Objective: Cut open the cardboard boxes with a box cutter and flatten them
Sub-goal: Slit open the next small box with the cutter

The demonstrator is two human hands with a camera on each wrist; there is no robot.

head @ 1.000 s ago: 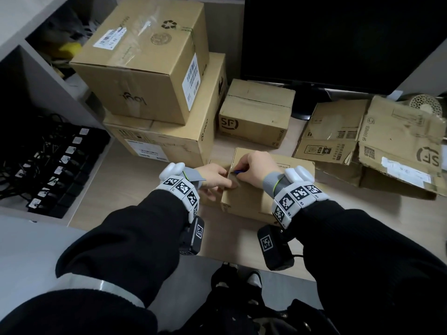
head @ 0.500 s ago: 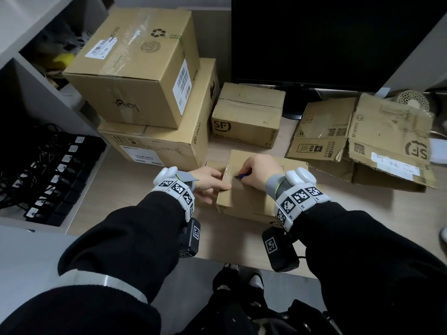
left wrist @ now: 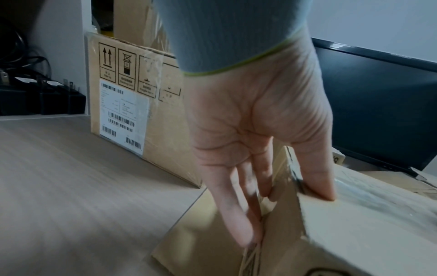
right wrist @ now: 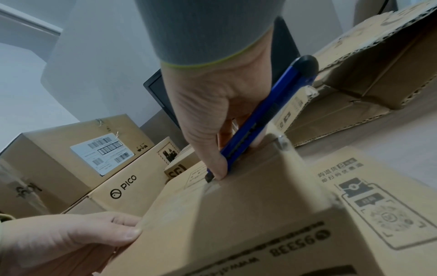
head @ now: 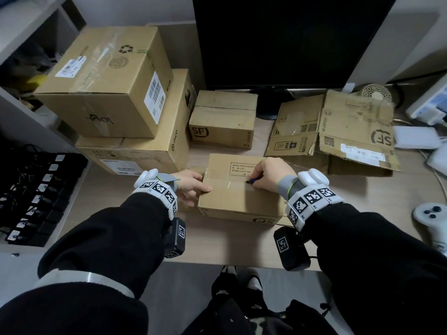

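A small taped cardboard box (head: pixel 239 197) lies on the desk in front of me. My left hand (head: pixel 191 187) holds its left end, with the thumb on the top edge and the fingers (left wrist: pixel 238 214) down the side of the box (left wrist: pixel 366 233). My right hand (head: pixel 268 175) grips a blue box cutter (head: pixel 251 181) over the middle of the lid. In the right wrist view the cutter (right wrist: pixel 260 115) slants down and its dark tip touches the taped seam on top of the box (right wrist: pixel 236 214). The blade itself is hidden.
Two big boxes (head: pixel 104 85) are stacked at the back left, with a small SF box (head: pixel 222 119) beside them. Flattened cardboard (head: pixel 338 131) lies at the right. A dark monitor (head: pixel 278 39) stands behind. A white controller (head: pixel 433 218) lies at the far right, and black chargers (head: pixel 36 189) fill the left shelf.
My right hand has slid the cutter to the right along the top seam, away from my left hand. The left hand keeps its hold on the box's left end.
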